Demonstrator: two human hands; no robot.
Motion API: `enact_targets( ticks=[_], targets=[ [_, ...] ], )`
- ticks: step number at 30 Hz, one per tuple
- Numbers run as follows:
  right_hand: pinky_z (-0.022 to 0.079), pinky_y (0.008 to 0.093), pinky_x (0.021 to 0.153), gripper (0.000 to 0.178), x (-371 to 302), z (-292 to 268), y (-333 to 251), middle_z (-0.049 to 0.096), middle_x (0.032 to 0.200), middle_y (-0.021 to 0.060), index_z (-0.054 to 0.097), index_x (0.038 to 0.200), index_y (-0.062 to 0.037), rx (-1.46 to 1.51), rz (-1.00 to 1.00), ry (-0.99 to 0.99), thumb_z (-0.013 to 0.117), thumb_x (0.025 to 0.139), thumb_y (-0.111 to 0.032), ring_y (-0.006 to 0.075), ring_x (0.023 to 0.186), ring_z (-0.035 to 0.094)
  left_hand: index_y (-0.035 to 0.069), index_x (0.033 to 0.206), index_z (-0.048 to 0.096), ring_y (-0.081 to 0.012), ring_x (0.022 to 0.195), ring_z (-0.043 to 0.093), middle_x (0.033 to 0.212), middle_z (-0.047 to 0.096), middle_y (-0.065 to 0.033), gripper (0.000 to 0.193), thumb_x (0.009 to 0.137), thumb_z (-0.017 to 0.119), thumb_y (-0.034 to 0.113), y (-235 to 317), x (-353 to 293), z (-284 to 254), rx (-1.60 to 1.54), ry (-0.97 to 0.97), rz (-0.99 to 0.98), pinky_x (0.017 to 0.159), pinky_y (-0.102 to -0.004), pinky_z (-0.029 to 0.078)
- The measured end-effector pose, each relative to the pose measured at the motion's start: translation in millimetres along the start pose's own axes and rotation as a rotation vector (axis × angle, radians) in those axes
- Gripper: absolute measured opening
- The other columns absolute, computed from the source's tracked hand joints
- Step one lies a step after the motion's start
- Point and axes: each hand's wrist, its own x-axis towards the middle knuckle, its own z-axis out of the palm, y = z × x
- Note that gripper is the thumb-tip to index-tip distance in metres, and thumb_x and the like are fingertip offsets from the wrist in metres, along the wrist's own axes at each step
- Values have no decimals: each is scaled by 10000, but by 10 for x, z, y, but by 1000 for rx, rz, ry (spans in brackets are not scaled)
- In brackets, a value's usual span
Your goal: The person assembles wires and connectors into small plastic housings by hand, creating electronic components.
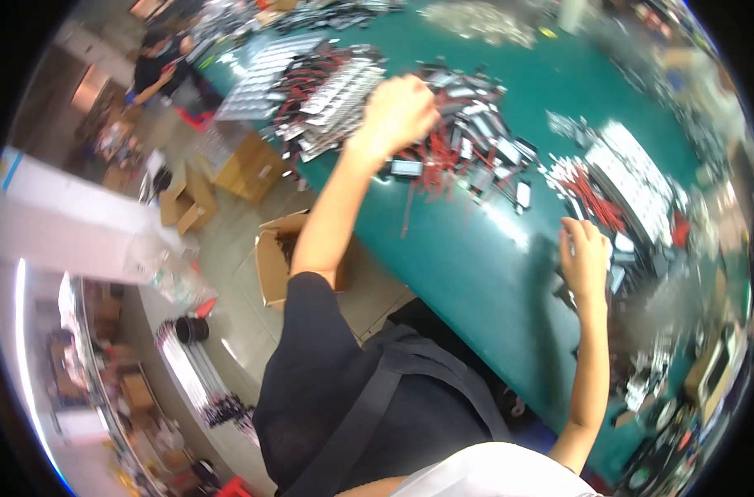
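My left fingers [418, 89] curl down over the near-left part of the heap [484, 124] of small black units and red wires on the green tabletop [426, 236], beside a stack of pale strips [348, 87]. From above I cannot tell whether they are clamped on a unit or merely bent. My right fingers [570, 229] are bent too, just beside a second pile of units [621, 248] near white trays [629, 170]; I cannot tell whether they are together or apart. I judge this as a sorting or picking step. The next move seems to call for easing one unit free without tugging the tangled wires.
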Motion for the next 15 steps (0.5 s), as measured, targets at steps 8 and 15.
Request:
enact_targets(
  ticks=[8,15],
  targets=[
    [419,420,860,247,568,622,590,578,1077,97,623,1051,-76,-535,-83,-135,660,828,-174,266,1041,558,85,1029,654,-300,1035,601,1088,610,-117,270,836,707,266,-302,-1037,70,-394,354,-378,905,-399,495],
    [410,416,890,137,788,609,533,612,1083,129,613,987,-66,-496,-205,-53,594,856,-102,276,1052,565,14,1108,586,-185,731,622,962,608,-95,332,789,675,36,-1771,-1763,-49,-828,1205,-1007,635,-337,519]
  ],
)
